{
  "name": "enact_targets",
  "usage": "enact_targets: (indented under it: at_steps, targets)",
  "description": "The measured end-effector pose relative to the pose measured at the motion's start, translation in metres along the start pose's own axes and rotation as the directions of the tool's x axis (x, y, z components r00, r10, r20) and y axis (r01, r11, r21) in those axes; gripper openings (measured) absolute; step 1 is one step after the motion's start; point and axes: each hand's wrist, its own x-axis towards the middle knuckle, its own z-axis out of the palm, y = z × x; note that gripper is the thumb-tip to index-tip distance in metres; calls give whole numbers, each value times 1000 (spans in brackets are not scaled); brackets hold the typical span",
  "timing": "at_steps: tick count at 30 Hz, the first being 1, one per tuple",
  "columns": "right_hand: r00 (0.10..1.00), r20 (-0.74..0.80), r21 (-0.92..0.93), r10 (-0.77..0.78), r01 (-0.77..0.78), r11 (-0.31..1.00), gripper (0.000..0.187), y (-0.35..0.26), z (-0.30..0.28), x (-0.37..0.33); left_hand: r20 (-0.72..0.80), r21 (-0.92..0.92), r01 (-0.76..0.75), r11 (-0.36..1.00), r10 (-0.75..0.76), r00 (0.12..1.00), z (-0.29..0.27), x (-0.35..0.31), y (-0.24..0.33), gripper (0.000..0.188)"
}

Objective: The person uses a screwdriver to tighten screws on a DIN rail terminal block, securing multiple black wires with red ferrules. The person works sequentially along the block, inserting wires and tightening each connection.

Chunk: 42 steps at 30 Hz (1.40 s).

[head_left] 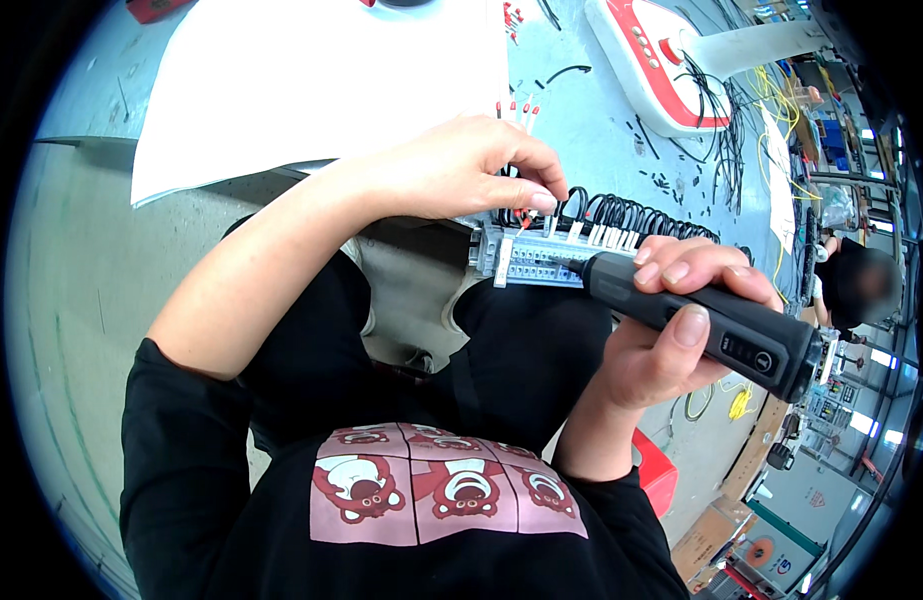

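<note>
Head view first: where is the work, and what does each hand hold?

The terminal strip (543, 266) sits by the near edge of the surface (606, 130), just beyond the person's knees; what bears it is hidden. The right hand (673, 350) is wrapped around a dark power screwdriver (636, 287), its nose pointing at the strip. The left hand (471, 168) has thumb and forefinger pinched together, it seems on a wire by the strip's far side.

Does the driver's tip sit in a screw?

I can't tell; it reaches the strip's face, but the contact is too small to read.

How much looks done?

A good part of one side, I'd judge. Black wires (636, 213) loop in a close row along the far side, running right from the pinched fingers, with white sleeves (601, 237) at their ends. Whether each is tightened doesn't show.

And what's left?

Probably the wire at the fingertips, and perhaps more toward the strip's left end. The near side shows holes with no wires in them. Some red-tipped leads (527, 112) lie beyond the left hand; they may be waiting their turn, though nothing confirms it.
</note>
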Motion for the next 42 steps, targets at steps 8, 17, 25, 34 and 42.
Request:
enact_targets:
  at_steps: [8,17,25,34,42]
  targets:
    - [999,-3,-66,39,-39,997,45,-2,0,0,63,-7,51,999,-50,997,-5,-3,-1,26]
    - [997,74,-65,-31,36,997,45,-2,7,-4,44,-42,103,994,-101,994,0,0,0,26]
    - [994,101,-15,-31,33,999,45,-2,8,-6,29,67,-17,998,15,999,7,4,8,21]
    - [977,199,-89,-70,89,992,40,-3,2,-6,103,-48,-62,997,67,992,-5,10,4,12]
    - [988,150,-28,-27,31,999,44,-2,0,-10,188,207,-255,945,217,958,-11,26,-7,7]
